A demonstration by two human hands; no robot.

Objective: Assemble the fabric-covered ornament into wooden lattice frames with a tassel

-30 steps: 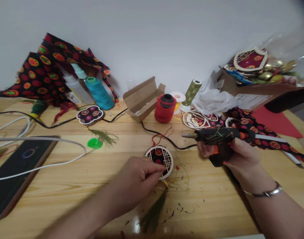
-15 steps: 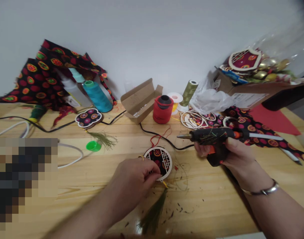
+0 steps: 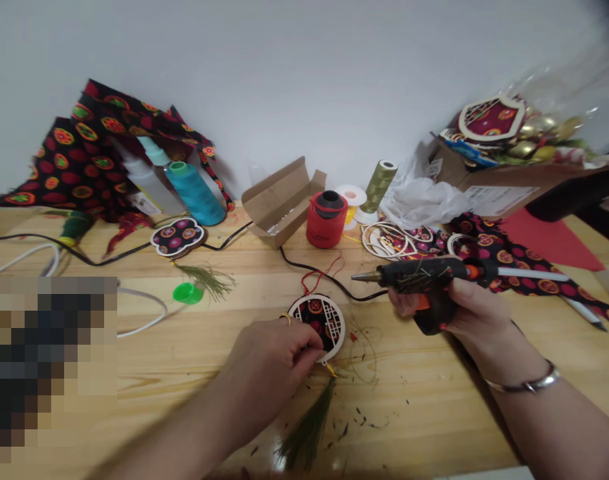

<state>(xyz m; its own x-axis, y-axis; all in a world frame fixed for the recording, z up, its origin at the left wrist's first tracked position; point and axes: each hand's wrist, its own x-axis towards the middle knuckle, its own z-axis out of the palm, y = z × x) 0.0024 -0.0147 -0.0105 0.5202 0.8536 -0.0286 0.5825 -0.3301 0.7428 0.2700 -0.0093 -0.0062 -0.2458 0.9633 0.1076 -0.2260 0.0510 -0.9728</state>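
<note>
A round pendant (image 3: 335,325) with a pale lattice frame over dark patterned fabric lies on the wooden table. A red cord loop (image 3: 312,283) comes from its top, and an olive-green tassel (image 3: 307,427) hangs from its bottom. My left hand (image 3: 279,353) rests over its lower left part, thumb and fingers pinched together against its face; whatever they pinch is hidden. Raised to the right, my right hand (image 3: 464,313) grips a black hot glue gun (image 3: 424,272) by the handle. Its metal nozzle points left, above and apart from the pendant, and a white glue stick (image 3: 532,273) sticks out behind.
Behind stand a red thread spool (image 3: 327,227), an open cardboard box (image 3: 279,207) and a teal thread cone (image 3: 197,193). A flower-shaped pendant (image 3: 177,237) and green cap (image 3: 187,293) lie left. A filled carton (image 3: 499,180) sits back right. The black cord (image 3: 329,275) crosses the table.
The glue gun has shifted very slightly left in my right hand. My left hand stays on the pendant, almost unmoved.
</note>
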